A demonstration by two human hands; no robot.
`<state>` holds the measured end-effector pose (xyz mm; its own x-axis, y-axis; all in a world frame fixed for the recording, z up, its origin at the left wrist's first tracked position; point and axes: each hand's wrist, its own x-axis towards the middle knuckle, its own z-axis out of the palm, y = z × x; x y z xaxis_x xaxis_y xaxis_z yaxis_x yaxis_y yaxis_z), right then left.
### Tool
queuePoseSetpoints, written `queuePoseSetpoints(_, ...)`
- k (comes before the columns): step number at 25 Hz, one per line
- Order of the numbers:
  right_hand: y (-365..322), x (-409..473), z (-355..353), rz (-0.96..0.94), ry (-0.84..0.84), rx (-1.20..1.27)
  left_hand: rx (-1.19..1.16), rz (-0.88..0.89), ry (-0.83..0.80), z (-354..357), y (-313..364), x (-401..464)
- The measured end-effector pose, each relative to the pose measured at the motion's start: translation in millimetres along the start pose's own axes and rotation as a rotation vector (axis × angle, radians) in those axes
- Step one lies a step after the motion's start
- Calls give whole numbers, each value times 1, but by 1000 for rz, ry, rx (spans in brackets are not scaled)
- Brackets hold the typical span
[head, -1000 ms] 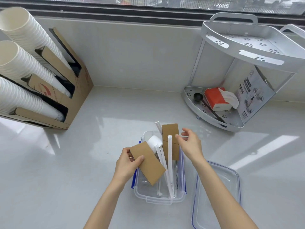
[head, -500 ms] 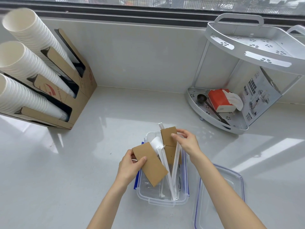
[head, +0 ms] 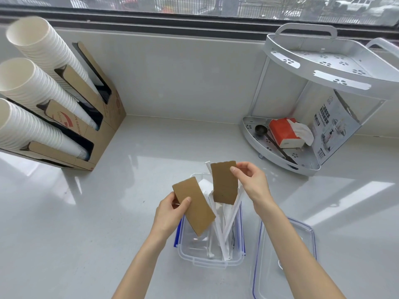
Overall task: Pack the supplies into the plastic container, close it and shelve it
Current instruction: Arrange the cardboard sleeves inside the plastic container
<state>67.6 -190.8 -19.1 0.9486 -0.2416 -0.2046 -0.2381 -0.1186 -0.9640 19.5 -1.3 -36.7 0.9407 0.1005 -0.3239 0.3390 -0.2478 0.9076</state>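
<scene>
A clear plastic container (head: 194,253) with blue clips stands open on the white counter in front of me. Several white wrapped straws (head: 226,221) lean inside it and stick out past the rim. My left hand (head: 170,212) grips a flat brown cardboard sleeve (head: 195,209) tilted over the container's left side. My right hand (head: 251,182) pinches the top edge of a second brown cardboard sleeve (head: 224,182), held upright above the container's far end. The clear lid (head: 302,238) with a blue seal lies flat to the right of the container.
A cardboard dispenser (head: 103,126) with three stacks of white paper cups (head: 38,89) stands at the left. At the back right is a white two-tier corner shelf (head: 323,67); its lower tier holds a red tissue pack (head: 285,132), a black scoop and a printed card.
My right hand took hold of the upright cardboard sleeve and lifted it higher out of the container. The left hand still holds its sleeve in about the same place.
</scene>
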Motion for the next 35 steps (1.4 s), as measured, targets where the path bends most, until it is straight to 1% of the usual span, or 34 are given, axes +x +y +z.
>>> queuePoseSetpoints(2, -7, -6, -1, -28, 2, 75, -22, 14, -16, 0, 4, 0)
queuePoseSetpoints(5, -23, -15, -3, -74, 51, 174, -66, 40, -35, -2, 9, -3)
queuePoseSetpoints(8, -38, -26, -9, -118, 45, 281, -104, 63, -53, -4, 13, -6)
queuePoseSetpoints(10, -41, -32, -13, -128, 26, 299, -123, 81, -63, -4, 15, -11)
queuePoseSetpoints(13, -38, -43, -15, -84, -21, 299, -124, 113, -63, -4, 19, -18)
queuePoseSetpoints(15, -31, -50, -14, -54, -31, 280, -128, 131, -51, -4, 21, -22)
queuePoseSetpoints(17, -25, -56, -11, -67, 22, 233, -108, 160, -27, -3, 22, -26)
queuePoseSetpoints(20, -20, -65, -6, -165, 126, 87, -36, 224, 2, 2, 25, -34)
queuePoseSetpoints(22, -22, -72, -1, -230, 149, -17, -39, 248, -19, 7, 28, -39)
queuePoseSetpoints(24, -23, -79, 9, -269, 120, -97, -64, 253, -58, 12, 29, -42)
queuePoseSetpoints(25, -24, -83, 14, -269, 92, -100, -73, 243, -83, 15, 29, -43)
queuePoseSetpoints(27, -23, -85, 24, -233, 24, -64, -119, 205, -162, 19, 32, -48)
queuePoseSetpoints(30, -21, -87, 34, -158, -117, 10, -218, 204, -317, 22, 33, -54)
queuePoseSetpoints(35, -13, -85, 30, -40, -225, 105, -287, 93, -345, 14, 23, -57)
